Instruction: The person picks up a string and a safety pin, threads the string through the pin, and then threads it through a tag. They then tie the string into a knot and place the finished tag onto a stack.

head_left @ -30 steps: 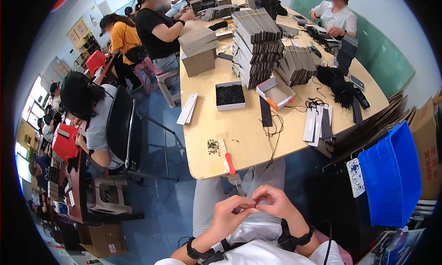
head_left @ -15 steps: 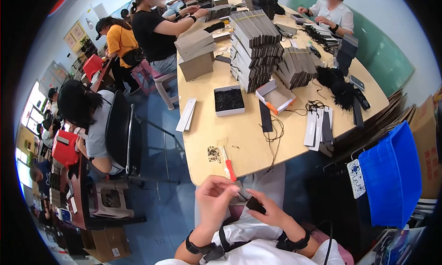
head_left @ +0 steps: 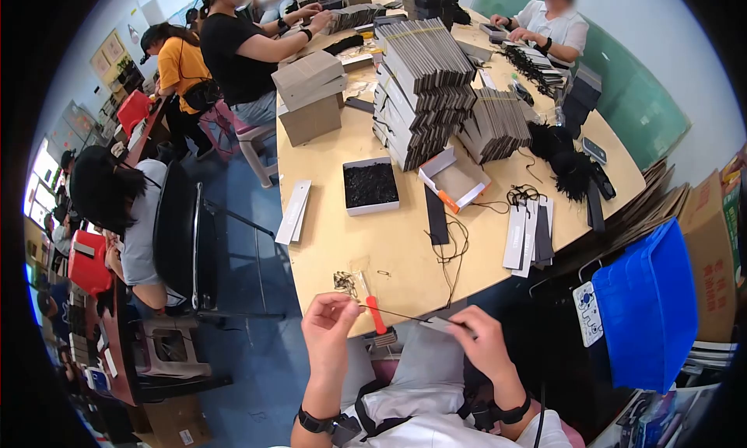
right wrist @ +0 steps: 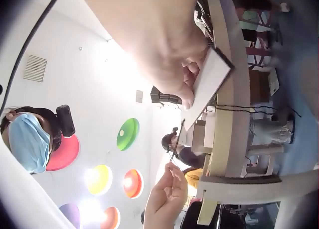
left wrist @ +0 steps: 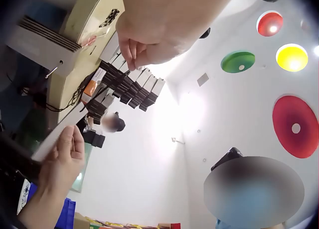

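Note:
My left hand (head_left: 331, 327) is raised over my lap at the table's front edge. Its thumb and fingertips pinch one end of a thin black cord (head_left: 393, 313). The cord stretches across to a small flat hang tag (head_left: 441, 324), which my right hand (head_left: 481, 341) grips between thumb and fingers. In the right wrist view the tag (right wrist: 212, 84) shows a pale face and a dark edge. The left wrist view shows its long pale side (left wrist: 59, 132). Beneath the cord lies a red-handled item (head_left: 376, 316) at the table edge.
On the table (head_left: 327, 250) stand a white box (head_left: 372, 210) of black cords, an orange-and-white tray (head_left: 459, 185) and tall stacks of dark tags (head_left: 424, 98). White tags (head_left: 294, 212) lie at left, strung tags (head_left: 529, 234) at right. A blue bin (head_left: 646, 308) stands to the right.
My hands have moved apart from close together, the left going left and the right going right. The black cord now stretches between them, with the tag in my right hand.

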`<control>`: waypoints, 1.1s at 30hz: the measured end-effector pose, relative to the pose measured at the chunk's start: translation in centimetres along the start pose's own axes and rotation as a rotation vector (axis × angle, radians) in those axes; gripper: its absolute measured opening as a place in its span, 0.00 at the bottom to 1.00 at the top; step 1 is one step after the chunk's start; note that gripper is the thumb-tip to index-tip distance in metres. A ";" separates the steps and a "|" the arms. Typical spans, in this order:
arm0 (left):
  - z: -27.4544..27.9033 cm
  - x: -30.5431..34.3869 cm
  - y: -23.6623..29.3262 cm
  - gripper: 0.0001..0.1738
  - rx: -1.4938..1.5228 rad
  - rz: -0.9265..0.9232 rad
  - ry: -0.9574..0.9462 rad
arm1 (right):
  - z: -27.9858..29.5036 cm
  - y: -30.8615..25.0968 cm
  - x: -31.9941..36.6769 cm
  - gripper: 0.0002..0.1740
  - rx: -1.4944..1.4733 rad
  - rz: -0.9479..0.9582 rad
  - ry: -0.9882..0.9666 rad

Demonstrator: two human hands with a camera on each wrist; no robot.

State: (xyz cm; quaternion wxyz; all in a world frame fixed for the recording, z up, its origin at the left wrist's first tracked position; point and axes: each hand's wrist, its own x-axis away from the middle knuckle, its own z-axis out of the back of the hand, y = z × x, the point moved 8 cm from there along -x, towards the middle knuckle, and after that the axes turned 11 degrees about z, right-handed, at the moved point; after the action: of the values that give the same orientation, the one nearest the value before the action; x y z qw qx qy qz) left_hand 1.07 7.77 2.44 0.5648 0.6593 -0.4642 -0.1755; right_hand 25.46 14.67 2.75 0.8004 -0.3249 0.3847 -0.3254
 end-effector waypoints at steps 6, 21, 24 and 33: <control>-3.2 -0.8 0.0 0.11 0.081 0.030 -0.208 | 3.5 4.1 -1.5 0.06 -0.096 -0.268 0.321; 3.3 -2.6 2.3 0.11 -1.043 -0.361 0.285 | -1.2 2.7 -8.5 0.06 0.413 0.119 0.060; 2.7 -2.5 2.5 0.08 -1.114 -0.380 0.229 | 0.1 0.2 -9.6 0.06 0.316 0.191 0.244; 1.8 -1.9 2.3 0.04 -1.157 -0.413 0.194 | -3.6 -3.6 -10.7 0.06 0.123 0.332 0.107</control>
State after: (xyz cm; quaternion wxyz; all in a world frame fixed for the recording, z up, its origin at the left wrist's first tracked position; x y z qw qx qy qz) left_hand -2.16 8.42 3.41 0.8246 0.3356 -0.1034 -0.4435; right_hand 16.28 19.85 8.05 0.8398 -0.1896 0.4545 -0.2288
